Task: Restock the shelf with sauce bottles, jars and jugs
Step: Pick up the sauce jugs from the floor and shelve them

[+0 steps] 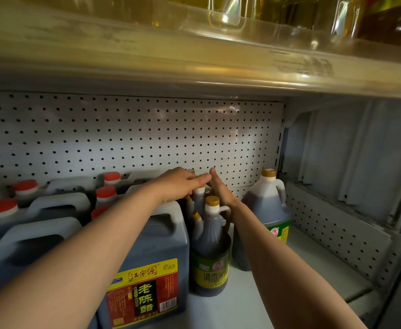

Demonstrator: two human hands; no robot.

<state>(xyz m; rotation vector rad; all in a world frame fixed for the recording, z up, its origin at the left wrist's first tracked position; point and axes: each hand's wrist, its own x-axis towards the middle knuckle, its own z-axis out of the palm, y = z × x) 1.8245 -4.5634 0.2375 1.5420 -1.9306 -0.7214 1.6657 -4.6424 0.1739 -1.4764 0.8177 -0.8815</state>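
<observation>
White shelf board (247,305) forms the working surface, with a bare strip running along its right side. Nearest the camera on the left, square dark vinegar jugs (147,269) with red and yellow labels and moulded handles stand packed in rows; the rear ones carry red caps (106,191). Just to their right stands a row of slim dark bottles (210,252) with gold caps and green-yellow labels, running front to back. Beside that row, a round dark jug (263,210) with a gold cap stands apart on the bare strip.

Both forearms reach over the stock to the rear of the bottle row. The left hand (178,184) lies palm down over a rear bottle cap, fingers extended. The right hand (221,188) stands edge-on beside the same bottle, fingers straight; whether either hand touches the bottle cannot be determined.

White perforated panel (123,134) closes the back. Overhead, a beige upper shelf (194,62) carries clear jugs of yellow oil (289,13).
</observation>
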